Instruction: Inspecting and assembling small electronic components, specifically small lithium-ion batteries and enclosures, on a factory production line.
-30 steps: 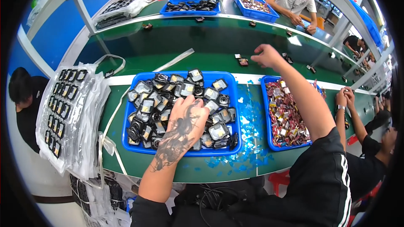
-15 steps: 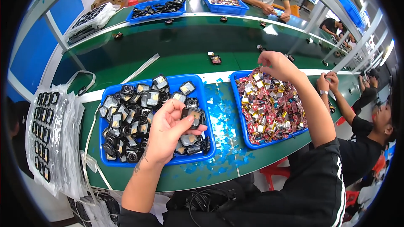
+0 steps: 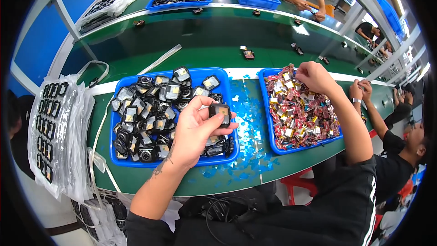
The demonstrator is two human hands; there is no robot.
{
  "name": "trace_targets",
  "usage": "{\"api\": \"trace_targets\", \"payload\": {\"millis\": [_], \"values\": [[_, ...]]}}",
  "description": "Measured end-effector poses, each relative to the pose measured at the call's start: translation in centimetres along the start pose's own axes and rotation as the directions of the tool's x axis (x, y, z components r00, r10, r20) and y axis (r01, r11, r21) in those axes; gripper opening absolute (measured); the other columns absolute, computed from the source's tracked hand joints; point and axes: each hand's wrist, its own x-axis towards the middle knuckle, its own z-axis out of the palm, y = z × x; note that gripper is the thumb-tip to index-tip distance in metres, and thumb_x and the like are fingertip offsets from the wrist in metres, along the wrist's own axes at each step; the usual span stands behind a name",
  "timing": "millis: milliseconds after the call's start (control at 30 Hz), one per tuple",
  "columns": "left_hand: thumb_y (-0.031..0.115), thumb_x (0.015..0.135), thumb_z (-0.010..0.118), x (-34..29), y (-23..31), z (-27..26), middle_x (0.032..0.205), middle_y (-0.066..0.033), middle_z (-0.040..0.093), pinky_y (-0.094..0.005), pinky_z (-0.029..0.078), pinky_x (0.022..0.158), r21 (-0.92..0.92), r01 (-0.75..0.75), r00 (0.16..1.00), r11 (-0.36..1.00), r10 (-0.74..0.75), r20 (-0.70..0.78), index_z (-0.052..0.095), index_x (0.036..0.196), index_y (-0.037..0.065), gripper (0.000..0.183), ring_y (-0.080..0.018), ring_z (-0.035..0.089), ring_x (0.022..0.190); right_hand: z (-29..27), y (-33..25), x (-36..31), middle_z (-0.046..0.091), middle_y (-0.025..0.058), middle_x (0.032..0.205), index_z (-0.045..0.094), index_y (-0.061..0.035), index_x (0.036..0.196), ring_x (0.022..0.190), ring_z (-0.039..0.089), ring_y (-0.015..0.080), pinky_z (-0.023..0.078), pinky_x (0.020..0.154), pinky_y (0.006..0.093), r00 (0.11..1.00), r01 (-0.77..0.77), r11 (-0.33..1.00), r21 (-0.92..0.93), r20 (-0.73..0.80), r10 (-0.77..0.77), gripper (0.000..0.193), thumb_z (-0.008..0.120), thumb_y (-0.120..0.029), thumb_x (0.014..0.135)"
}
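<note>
My left hand [image 3: 193, 132] pinches a black, square watch case [image 3: 221, 115], its pale inner face turned up, thumb across its near edge. It hovers above the right side of a blue tray [image 3: 193, 74] heaped with similar black watch cases [image 3: 146, 155], some showing a round sensor back. My right hand [image 3: 316, 78] is at the far part of a second blue tray [image 3: 277, 149], its fingers bent down at the heap of small red circuit boards with silver and yellow parts [image 3: 296, 118]. Its fingertips are partly hidden, and I cannot make out what they hold.
Blue film scraps [image 3: 246, 127] litter the green table between the trays. Beyond a white ledge, small assemblies [image 3: 248, 54] lie on a green belt. Plastic-wrapped trays of watch cases [image 3: 52, 123] stand at left. A co-worker's hands [image 3: 359, 89] are close on the right; others work opposite.
My right hand has come down and nearer, from above the tray's far rim to the heap of boards. The left hand still holds the watch case. The whole view has shifted slightly.
</note>
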Motion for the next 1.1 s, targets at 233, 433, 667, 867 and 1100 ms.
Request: {"api": "trace_targets", "payload": {"millis": [233, 433, 667, 867, 1100], "values": [[0.005, 0.095, 0.055, 0.1, -0.4, -0.1, 0.100, -0.0187, 0.066, -0.0279, 0.059, 0.069, 0.091, 0.034, 0.999, 0.995, -0.035, 0.003, 0.046, 0.113, 0.002, 0.020, -0.0228, 0.070, 0.082, -2.0, -1.0, -0.3, 0.065, 0.0055, 0.072, 0.066, 0.0016, 0.087, 0.067, 0.060, 0.0128, 0.049, 0.063, 0.0281, 0.991, -0.099, 0.984, 0.149, 0.105, 0.083, 0.015, 0.071, -0.009, 0.077], [0.001, 0.095, 0.049, -0.4, -0.2, 0.0, 0.108, -0.0127, 0.062, -0.0280, 0.056, 0.074, 0.076, -0.021, 1.000, 0.997, 0.020, 0.013, 0.039, 0.136, 0.007, 0.043, -0.0180, 0.066, 0.088, -5.3, -2.0, -3.6, 0.065, 0.0029, 0.075, 0.066, 0.0034, 0.088, 0.071, 0.058, 0.0083, 0.049, 0.066, 0.0254, 0.983, -0.077, 0.847, 0.527, -0.100, 0.151, 0.010, 0.065, -0.006, 0.083], [0.007, 0.094, 0.055, -0.2, -0.9, 0.3, 0.109, -0.0090, 0.060, -0.0261, 0.052, 0.074, 0.231, -0.032, 0.998, 0.972, 0.019, 0.062, 0.051, 0.128, 0.005, 0.034, -0.0155, 0.064, 0.088, -2.7, -1.0, -2.9, 0.068, 0.0108, 0.080, 0.069, 0.0018, 0.093, 0.073, 0.065, 0.0181, 0.052, 0.070, 0.0314, 0.995, -0.092, 0.984, 0.155, -0.031, 0.097, 0.021, 0.070, -0.015, 0.081], [0.008, 0.093, 0.056, -0.1, -1.0, 0.3, 0.109, -0.0075, 0.060, -0.0259, 0.052, 0.074, 0.285, -0.033, 0.998, 0.958, 0.017, 0.058, 0.053, 0.127, 0.004, 0.034, -0.0153, 0.063, 0.090, -2.4, -0.5, -2.2, 0.065, 0.0034, 0.078, 0.065, 0.0006, 0.089, 0.073, 0.061, 0.0108, 0.050, 0.069, 0.0258, 0.987, -0.109, 0.958, 0.265, 0.147, 0.071, 0.015, 0.071, -0.003, 0.077], [0.008, 0.093, 0.056, -0.2, -1.2, 0.3, 0.110, -0.0073, 0.060, -0.0258, 0.051, 0.074, 0.306, -0.054, 0.997, 0.951, 0.033, 0.073, 0.054, 0.128, 0.004, 0.035, -0.0150, 0.063, 0.091, -1.8, -0.4, -4.0, 0.062, 0.0016, 0.082, 0.064, 0.0009, 0.104, 0.071, 0.058, 0.0079, 0.050, 0.068, 0.0234, 0.969, -0.088, 0.860, 0.503, -0.157, 0.191, 0.026, 0.066, 0.003, 0.078]]}}
